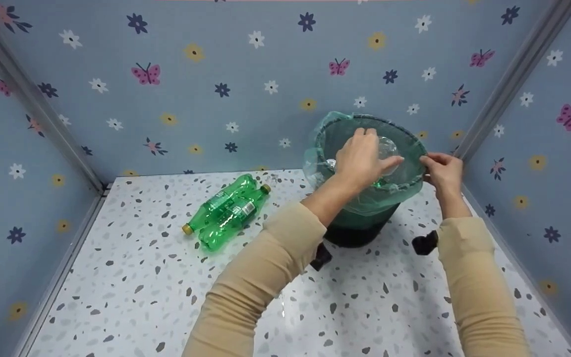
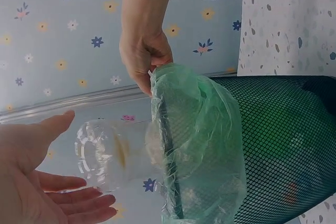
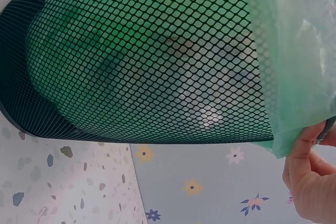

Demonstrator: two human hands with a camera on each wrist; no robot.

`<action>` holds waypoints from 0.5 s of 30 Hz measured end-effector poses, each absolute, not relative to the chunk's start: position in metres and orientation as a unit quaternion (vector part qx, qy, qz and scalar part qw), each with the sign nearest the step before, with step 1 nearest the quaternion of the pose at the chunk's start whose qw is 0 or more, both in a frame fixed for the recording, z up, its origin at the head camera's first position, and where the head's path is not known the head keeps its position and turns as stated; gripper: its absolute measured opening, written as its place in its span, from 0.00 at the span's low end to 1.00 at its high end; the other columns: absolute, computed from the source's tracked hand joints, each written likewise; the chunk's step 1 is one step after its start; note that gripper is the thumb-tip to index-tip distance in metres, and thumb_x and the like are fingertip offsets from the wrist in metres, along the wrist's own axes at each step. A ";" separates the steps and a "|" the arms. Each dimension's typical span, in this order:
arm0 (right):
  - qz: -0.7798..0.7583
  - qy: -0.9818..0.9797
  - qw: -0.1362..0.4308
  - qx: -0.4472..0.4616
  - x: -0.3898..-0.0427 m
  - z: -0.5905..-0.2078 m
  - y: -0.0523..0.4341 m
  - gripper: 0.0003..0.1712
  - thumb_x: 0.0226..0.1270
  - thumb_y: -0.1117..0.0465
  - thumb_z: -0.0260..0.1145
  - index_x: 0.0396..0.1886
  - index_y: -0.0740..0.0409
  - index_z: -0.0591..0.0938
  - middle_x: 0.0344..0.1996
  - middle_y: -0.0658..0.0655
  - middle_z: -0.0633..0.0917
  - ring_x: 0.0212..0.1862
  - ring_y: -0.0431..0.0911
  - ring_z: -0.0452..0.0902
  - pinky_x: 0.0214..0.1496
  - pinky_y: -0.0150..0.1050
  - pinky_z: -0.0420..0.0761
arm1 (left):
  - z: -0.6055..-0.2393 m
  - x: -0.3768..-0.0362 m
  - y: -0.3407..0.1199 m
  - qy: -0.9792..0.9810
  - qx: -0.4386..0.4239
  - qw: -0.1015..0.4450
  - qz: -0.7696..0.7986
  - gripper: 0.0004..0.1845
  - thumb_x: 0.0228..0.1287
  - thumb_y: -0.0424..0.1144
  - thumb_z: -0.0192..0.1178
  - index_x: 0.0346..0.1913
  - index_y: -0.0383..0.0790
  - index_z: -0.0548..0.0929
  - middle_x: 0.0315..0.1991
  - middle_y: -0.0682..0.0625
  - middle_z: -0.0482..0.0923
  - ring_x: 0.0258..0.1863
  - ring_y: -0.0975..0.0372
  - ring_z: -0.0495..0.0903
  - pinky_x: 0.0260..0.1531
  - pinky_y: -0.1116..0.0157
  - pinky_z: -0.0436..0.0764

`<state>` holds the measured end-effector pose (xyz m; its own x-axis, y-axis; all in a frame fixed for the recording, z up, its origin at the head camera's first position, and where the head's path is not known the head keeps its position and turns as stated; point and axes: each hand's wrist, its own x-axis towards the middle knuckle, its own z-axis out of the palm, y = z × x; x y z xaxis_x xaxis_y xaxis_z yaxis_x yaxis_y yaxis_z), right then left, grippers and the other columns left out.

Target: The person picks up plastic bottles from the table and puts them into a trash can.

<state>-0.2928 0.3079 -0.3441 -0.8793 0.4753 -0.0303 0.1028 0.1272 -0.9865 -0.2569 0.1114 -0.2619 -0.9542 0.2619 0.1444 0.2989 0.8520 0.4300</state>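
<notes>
A black mesh waste bin point(image 1: 355, 237), lined with a thin green plastic bag point(image 1: 365, 204), stands tilted towards the right rear of the floor. My left hand point(image 1: 361, 157) is over its mouth, fingers and thumb spread. Beside that hand, a clear plastic bottle point(image 2: 113, 156) pokes out of the bin's mouth, base outward; the left wrist view shows a gap between palm and bottle. On the right of the rim, my right hand point(image 1: 445, 171) pinches the bag's edge against the rim. Through the mesh point(image 3: 157, 61), blurred green and pale contents show.
Two green plastic bottles with yellow caps, a rear bottle point(image 1: 220, 202) and a front bottle point(image 1: 236, 218), lie side by side left of the bin. Speckled white flooring point(image 1: 132, 267) meets blue flowered walls point(image 1: 226, 89) at the back and sides.
</notes>
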 end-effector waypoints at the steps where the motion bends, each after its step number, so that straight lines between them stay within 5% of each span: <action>1: 0.630 -0.736 0.148 -0.197 -0.293 -0.344 0.308 0.08 0.61 0.63 0.58 0.38 0.62 0.76 0.29 0.53 0.74 0.29 0.42 0.74 0.23 0.24 0.75 | -0.262 -0.257 0.110 -0.959 -0.147 0.047 -0.238 0.40 0.49 0.63 0.56 0.62 0.42 0.64 0.55 0.51 0.66 0.48 0.63 0.71 0.40 0.67 0.76; 15: 0.629 -0.740 0.147 -0.190 -0.293 -0.345 0.309 0.06 0.60 0.65 0.57 0.36 0.60 0.75 0.29 0.53 0.73 0.26 0.38 0.72 0.24 0.25 0.75 | -0.278 -0.256 0.072 -0.924 -0.171 0.113 -0.322 0.26 0.58 0.49 0.57 0.57 0.39 0.72 0.53 0.48 0.71 0.49 0.61 0.72 0.43 0.68 0.74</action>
<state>-0.2930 0.3085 -0.3449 -0.8846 0.4660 -0.0208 0.0956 0.1375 -0.9859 -0.2561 0.0718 -0.2783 -0.9157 0.2441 0.3193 0.3896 0.7342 0.5560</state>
